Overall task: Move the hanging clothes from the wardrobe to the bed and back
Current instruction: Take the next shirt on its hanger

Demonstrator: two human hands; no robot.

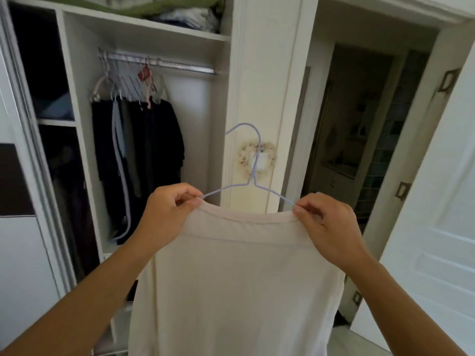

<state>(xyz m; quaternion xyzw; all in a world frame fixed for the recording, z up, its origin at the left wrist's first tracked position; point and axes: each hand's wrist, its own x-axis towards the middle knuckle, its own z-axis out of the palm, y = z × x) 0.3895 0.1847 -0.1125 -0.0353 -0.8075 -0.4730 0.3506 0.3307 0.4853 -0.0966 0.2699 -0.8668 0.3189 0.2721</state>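
The left hand (169, 206) pinches the neckline of a cream, soft-knit T-shirt (239, 283) between thumb and curled fingers, right where the left arm of a thin lilac wire hanger (253, 176) slips into the collar. The right hand (326, 222) does the same at the other end of the neckline, thumb and forefinger closed on the fabric and the hanger's right arm. Together they hold the shirt up in the air, spread flat between them, its body hanging straight down to six o'clock and out of view. The hanger's twisted neck and hook rise toward twelve o'clock from between the hands, the hook curling left, free of any rail.

At ten o'clock from the hands stands an open white wardrobe (77, 73) with a chrome hanging rail (180, 66). On the rail's left part hang several dark garments (144, 150) on pale hangers, bunched together; the rail's right part is bare. Folded green and pale bedding (167, 9) lies on the shelf above. Behind the hook, on the white post, is a heart-shaped floral switch plate (267, 158). At two o'clock a dim doorway (359, 124) opens, with a white panelled door (437, 214) at three o'clock.
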